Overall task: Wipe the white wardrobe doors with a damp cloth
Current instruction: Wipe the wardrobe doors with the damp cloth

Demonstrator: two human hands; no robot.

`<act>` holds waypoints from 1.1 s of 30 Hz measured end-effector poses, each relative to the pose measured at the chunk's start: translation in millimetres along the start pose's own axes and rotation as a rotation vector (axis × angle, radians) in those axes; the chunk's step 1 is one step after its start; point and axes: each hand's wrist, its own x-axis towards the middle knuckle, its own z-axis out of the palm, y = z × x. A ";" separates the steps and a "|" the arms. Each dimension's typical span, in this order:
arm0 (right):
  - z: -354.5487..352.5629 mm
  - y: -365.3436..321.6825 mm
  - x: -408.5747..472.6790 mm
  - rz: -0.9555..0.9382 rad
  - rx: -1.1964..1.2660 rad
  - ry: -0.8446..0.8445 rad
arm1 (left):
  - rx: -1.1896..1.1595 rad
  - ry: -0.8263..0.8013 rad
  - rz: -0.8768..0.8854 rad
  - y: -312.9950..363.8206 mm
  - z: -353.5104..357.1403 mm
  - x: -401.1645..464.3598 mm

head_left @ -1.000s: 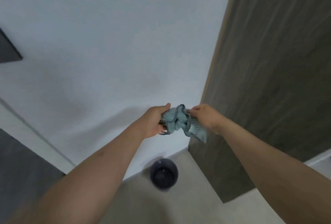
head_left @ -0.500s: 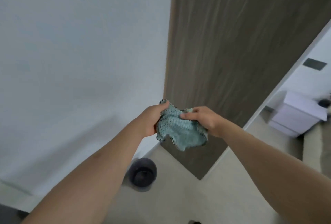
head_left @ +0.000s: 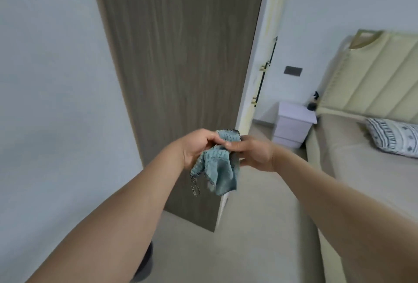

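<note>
Gripping cloth [head_left: 217, 165] with both hands

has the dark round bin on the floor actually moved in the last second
Cannot tell. The bin now sits lower left, half hidden behind the left forearm, but the wood panel slid left in the picture too, so the camera turned right.

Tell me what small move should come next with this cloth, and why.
Probably fold the cloth into a flat pad. It hangs bunched between the left hand and right hand, both gripping it, touching neither the white panel nor the wood-grain panel.
</note>
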 end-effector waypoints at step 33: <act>-499.6 100.4 -88.4 0.053 -0.720 0.729 | 0.889 0.507 0.236 71.4 249.6 394.2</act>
